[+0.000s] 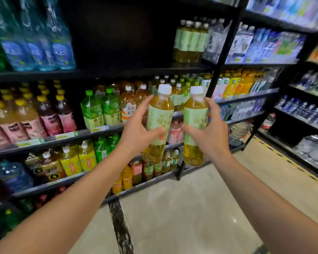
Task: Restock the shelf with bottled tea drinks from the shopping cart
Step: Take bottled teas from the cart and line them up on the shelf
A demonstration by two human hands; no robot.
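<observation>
The tall black metal shelving (117, 72) fills the left and far side, and its upper shelf has a wide dark gap left of a far-right row of matching pale-green-labelled tea bottles (190, 42). That gap looks like the target. The person holds two clear plastic bottles of golden tea with white caps upright, just beside each other, in front of the middle shelves: the left hand (136, 129) wraps the left bottle (159, 123), the right hand (212, 131) grips the right bottle (195, 125). Best to lift both clear of the shelf edge, set them down upright, labels forward, snug against that row. The shopping cart is out of view; the gap's depth is lost in shadow, and near-left stock is blurred.
</observation>
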